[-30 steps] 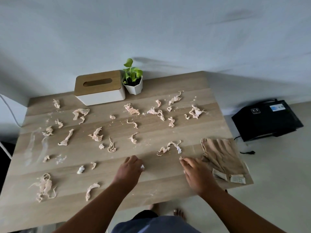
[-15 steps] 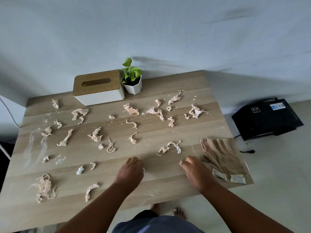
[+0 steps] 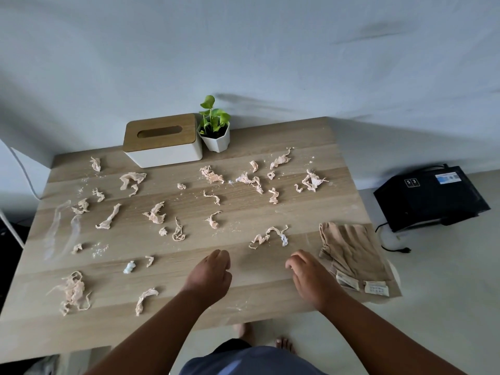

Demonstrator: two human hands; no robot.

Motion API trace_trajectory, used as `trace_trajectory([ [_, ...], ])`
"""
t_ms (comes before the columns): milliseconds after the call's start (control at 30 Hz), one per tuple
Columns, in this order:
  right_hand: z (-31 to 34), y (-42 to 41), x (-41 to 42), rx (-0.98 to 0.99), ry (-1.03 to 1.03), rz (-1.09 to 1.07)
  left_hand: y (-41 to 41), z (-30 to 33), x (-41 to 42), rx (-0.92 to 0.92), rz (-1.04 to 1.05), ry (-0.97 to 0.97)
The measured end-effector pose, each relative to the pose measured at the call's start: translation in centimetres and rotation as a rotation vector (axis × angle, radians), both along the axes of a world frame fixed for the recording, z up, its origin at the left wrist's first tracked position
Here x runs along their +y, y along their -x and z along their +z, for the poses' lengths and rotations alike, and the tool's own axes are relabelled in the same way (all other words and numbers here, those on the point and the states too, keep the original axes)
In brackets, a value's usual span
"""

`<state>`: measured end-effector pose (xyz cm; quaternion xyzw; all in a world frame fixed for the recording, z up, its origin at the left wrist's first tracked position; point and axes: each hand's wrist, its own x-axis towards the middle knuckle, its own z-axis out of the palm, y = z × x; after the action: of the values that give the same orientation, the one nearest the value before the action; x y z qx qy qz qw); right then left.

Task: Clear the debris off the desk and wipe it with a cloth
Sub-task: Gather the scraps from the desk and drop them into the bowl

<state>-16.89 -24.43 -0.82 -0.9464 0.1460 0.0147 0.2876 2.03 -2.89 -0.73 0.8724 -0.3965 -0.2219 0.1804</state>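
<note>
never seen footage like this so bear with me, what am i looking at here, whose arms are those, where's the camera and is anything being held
There is no machine: a person wears a wide-angle camera on the head, looking down at their own arms. The left hand and right hand hover low over a wooden desk, fingers loosely curled; I can't see anything held in either. Scattered across the desk are pinkish torn paper scraps, the debris to clear. A folded tan cloth lies at the right edge, beside the right hand. At the back stand a tissue box and a small potted plant. A black device sits on the floor.
</note>
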Motion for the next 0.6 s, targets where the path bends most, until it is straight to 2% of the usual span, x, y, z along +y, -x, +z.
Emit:
trace_trajectory([
  [300,0.4,0.7,-0.2,0.031,-0.026,-0.034,1.4,0.7,-0.4,-0.094,-0.033,-0.081],
  [600,0.8,1.1,-0.1,0.079,-0.068,-0.079,2.0,1.0,-0.4,-0.034,-0.033,-0.041],
])
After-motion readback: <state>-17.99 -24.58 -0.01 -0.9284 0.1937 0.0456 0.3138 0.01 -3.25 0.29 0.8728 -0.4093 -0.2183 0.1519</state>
